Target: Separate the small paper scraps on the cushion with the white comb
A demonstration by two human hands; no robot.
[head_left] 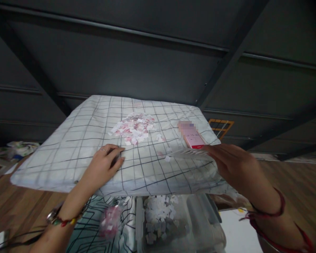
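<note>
Paper scraps (135, 128), too many to count, lie in one main pile on a checked tablecloth (68, 165) beyond the left hand (104, 163), thumb and fingers apart; the right hand (234, 165) pinches one blurred pale strip (186, 152) near one phone (192, 136). One bin (197, 212) holds more.

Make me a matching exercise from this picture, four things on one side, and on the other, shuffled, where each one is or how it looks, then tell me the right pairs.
Things:
1. left hand
2. right hand
3. heap of small flat pieces
4. plastic box

Place or state:
A. white and pink, spread on the checked cloth
B. lower in the picture than the cloth's near edge, with white pieces inside
C. gripping something thin and pale
D. a ring on one finger

Right pairs: 1-D, 2-C, 3-A, 4-B
</note>
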